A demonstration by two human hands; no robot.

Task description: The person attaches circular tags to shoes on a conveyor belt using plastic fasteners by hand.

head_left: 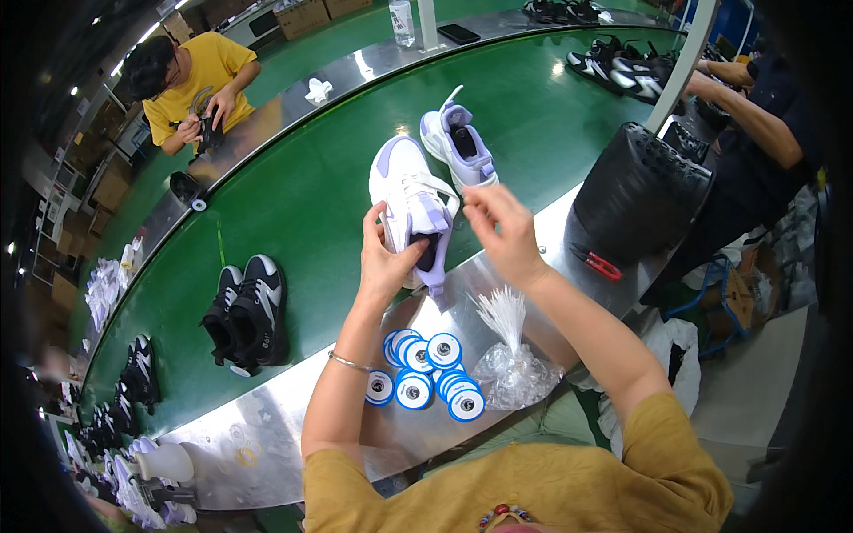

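Note:
My left hand [386, 265] grips a white and lavender sneaker [400, 173] around its heel, thumb at the collar opening. The sneaker's toe points away from me. Just right of its laces is my right hand [508, 233], raised with thumb and fingers drawn together; anything between them is too small to make out. The matching sneaker [480, 171] rests beyond, on the green belt. Near my forearms, several round white tags with blue rims [414, 391] lie in a loose pile on the metal ledge. Beside them sits a clear plastic bag [517, 382] with thin white plastic ties [503, 313] sticking out.
A pair of black sneakers [258, 306] stands left on the green belt [311, 204]. A black bin [635, 200] and red-handled tool [602, 265] are at right. One co-worker [209, 67] handles a black shoe across the belt; another [755, 115] works at right.

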